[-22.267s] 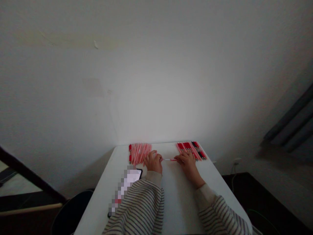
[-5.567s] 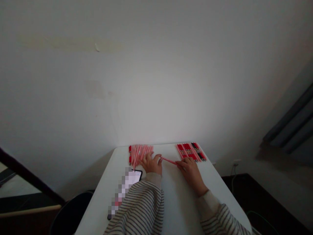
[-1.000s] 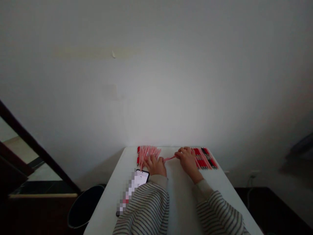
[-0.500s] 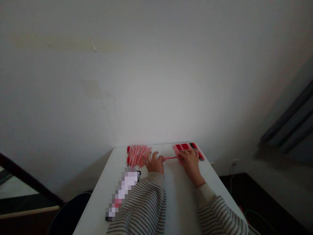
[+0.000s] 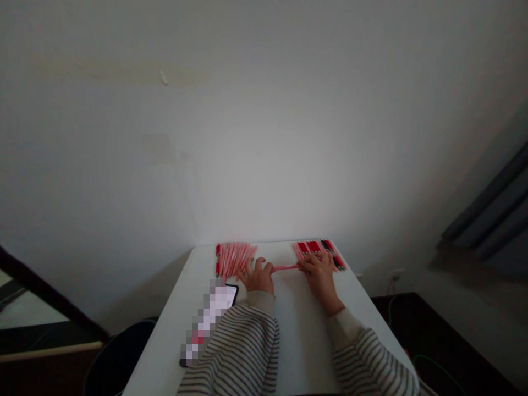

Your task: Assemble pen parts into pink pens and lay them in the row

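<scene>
A thin pink pen (image 5: 285,268) stretches between my two hands above the white table (image 5: 297,330). My left hand (image 5: 259,276) pinches its left end with the other fingers slightly spread, right beside a fanned pile of pink pens (image 5: 234,257). My right hand (image 5: 319,275) grips the pen's right end, just in front of a row of red and black pens (image 5: 318,251) lined up at the table's far right.
A phone (image 5: 210,320) with a lit screen lies on the table under my left striped sleeve. A dark round bin (image 5: 119,360) stands on the floor at the table's left. A plain wall rises straight behind the table. A dark curtain (image 5: 490,214) hangs at the right.
The view swung left and back as my head turned. Both hands kept hold of the pink pen between the two pen groups, shifting only slightly.
</scene>
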Tool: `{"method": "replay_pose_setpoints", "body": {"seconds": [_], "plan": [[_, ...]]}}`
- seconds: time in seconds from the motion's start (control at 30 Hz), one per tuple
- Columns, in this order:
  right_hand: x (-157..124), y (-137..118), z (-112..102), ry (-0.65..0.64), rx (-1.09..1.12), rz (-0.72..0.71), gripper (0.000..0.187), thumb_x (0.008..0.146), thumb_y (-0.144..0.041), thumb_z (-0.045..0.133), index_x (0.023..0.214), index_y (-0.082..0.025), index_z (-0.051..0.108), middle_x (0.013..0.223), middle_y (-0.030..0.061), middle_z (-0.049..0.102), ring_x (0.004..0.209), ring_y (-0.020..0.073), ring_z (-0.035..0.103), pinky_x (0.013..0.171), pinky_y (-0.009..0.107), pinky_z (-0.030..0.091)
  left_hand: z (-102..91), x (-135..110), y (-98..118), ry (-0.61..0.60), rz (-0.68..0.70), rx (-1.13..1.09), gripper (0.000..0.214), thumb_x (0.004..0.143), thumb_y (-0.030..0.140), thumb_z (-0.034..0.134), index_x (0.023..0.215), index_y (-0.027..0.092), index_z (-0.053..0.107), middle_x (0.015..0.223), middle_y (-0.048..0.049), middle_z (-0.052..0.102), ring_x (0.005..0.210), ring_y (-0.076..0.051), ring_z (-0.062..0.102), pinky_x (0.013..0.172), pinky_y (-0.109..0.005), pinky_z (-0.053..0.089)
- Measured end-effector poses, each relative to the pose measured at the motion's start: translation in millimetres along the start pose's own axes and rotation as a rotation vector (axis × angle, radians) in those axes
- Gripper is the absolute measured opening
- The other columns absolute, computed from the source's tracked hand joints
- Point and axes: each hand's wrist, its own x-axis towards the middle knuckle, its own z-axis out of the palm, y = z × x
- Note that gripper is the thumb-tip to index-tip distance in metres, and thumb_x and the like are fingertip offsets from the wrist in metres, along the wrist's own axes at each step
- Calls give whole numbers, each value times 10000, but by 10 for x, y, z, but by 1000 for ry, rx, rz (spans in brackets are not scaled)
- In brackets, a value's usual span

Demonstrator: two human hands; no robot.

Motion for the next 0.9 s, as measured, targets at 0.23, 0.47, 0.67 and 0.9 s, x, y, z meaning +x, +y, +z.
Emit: {"method": "replay_pose_setpoints", "body": {"seconds": [0.23, 0.47, 0.67, 0.9], "plan": [[-10, 1, 7, 64, 42, -32, 155, 835, -275, 611, 870, -372, 727, 901, -7, 663, 1038, 223, 426, 1043, 471, 161, 50, -88, -19, -34, -107, -47, 203, 806, 238, 541, 777, 352, 706, 1140, 73, 642, 1227, -259, 379, 1072, -662, 97], [-44, 71, 72, 82, 43, 18, 140, 828, -273, 624, 903, -335, 725, 1004, -6, 674, 1066, 230, 420, 1040, 461, 180, 84, -126, 47, 46, -72, -67, 160, 817, 353, 560, 894, 366, 699, 1270, 76, 592, 1269, -287, 352, 1089, -638, 118], [-54, 110, 127, 129, 38, 21, 128, 827, -289, 631, 905, -319, 727, 980, 6, 681, 1023, 237, 431, 1006, 466, 210, 55, -111, 39, 58, -58, -108, 131, 759, 380, 645, 874, 372, 706, 1239, 67, 611, 1230, -264, 385, 1078, -581, 165], [-57, 151, 156, 166, 79, -51, 128, 823, -275, 640, 902, -321, 729, 969, 7, 683, 1003, 238, 440, 951, 459, 256, 106, -85, 11, 55, -56, -82, 107, 796, 358, 603, 814, 339, 707, 1222, 48, 617, 1223, -262, 371, 1070, -592, 135]]}}
